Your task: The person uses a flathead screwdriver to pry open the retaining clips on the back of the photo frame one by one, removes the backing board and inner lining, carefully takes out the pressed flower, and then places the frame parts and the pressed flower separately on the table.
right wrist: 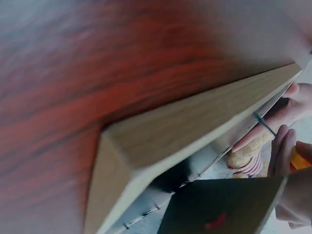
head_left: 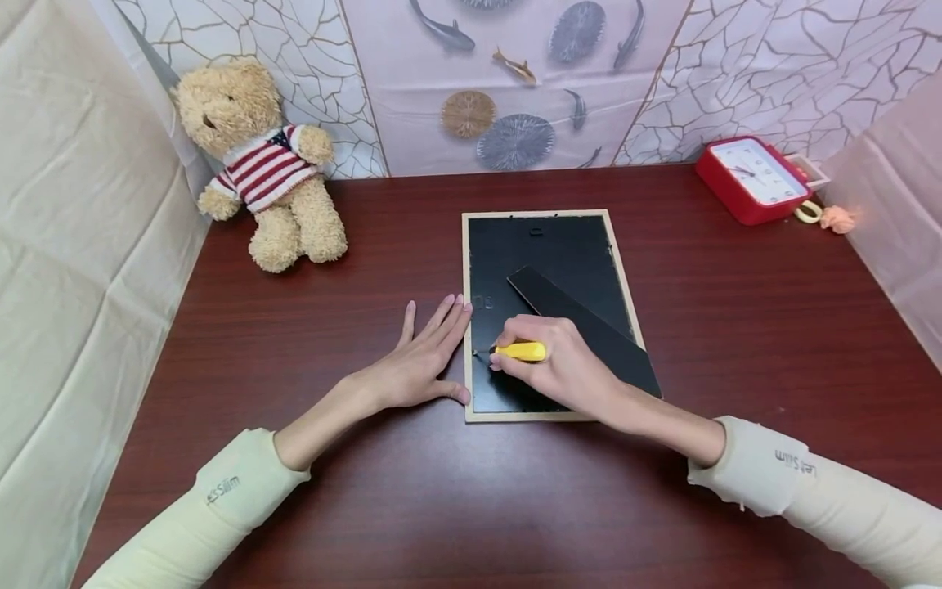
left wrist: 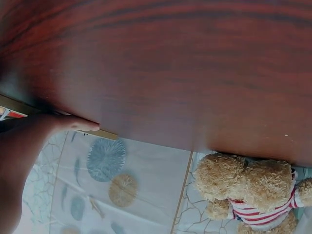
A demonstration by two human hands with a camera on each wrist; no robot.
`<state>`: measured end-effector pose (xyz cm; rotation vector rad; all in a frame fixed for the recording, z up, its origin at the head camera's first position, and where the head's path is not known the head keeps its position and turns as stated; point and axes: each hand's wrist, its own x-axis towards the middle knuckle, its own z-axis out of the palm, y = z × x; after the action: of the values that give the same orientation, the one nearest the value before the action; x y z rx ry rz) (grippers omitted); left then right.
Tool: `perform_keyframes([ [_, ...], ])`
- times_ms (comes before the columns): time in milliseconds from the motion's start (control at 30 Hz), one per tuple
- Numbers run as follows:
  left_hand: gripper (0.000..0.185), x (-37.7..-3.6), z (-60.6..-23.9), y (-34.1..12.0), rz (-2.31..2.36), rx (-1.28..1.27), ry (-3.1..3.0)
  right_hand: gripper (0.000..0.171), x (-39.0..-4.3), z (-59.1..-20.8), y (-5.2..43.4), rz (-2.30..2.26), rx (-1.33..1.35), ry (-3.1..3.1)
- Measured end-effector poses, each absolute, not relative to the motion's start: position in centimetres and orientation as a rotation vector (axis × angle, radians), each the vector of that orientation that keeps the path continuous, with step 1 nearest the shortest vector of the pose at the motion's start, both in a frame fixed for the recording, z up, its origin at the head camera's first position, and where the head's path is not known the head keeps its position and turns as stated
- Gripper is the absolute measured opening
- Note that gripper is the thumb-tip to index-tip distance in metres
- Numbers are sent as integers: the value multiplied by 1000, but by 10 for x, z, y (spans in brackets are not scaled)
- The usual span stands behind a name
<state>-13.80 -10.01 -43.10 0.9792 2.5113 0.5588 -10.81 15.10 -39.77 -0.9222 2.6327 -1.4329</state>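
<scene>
A picture frame [head_left: 548, 245] with a pale wooden border lies face down, its black backing up. Its black easel leg [head_left: 589, 331] slants across the backing, and the frame's wooden side [right wrist: 195, 126] is close in the right wrist view. My right hand [head_left: 562, 364] pinches a screwdriver [head_left: 524, 352] by its yellow handle. The thin shaft [right wrist: 264, 124] points left, its tip at a small tab on the frame's left inner edge. My left hand [head_left: 423, 364] lies flat with fingers spread, fingertips and thumb touching the left border.
At the back left a teddy bear [head_left: 275, 172] in a striped sweater leans on the patterned backdrop [head_left: 412, 98]. A red clock [head_left: 754, 180] stands at the back right, beside a yellow ring [head_left: 808, 213] and an orange crumpled piece [head_left: 837, 219]. All stand on the dark red wooden table [head_left: 368, 507].
</scene>
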Motion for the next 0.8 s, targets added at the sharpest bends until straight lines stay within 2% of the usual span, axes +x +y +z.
perform_keyframes([
  [133, 123, -138, -431, -100, 547, 977, 2508, 18, -108, -390, 142, -1309, -1023, 2703],
  [400, 123, -136, -427, -99, 532, 970, 2501, 19, -132, -370, 130, -1235, -825, 2587],
  [700, 119, -136, -427, -100, 554, 980, 2489, 5, -130, -360, 116, -1004, -931, 2676],
  [800, 118, -137, -429, -101, 583, 982, 2490, 7, -134, -355, 113, -931, -940, 2656],
])
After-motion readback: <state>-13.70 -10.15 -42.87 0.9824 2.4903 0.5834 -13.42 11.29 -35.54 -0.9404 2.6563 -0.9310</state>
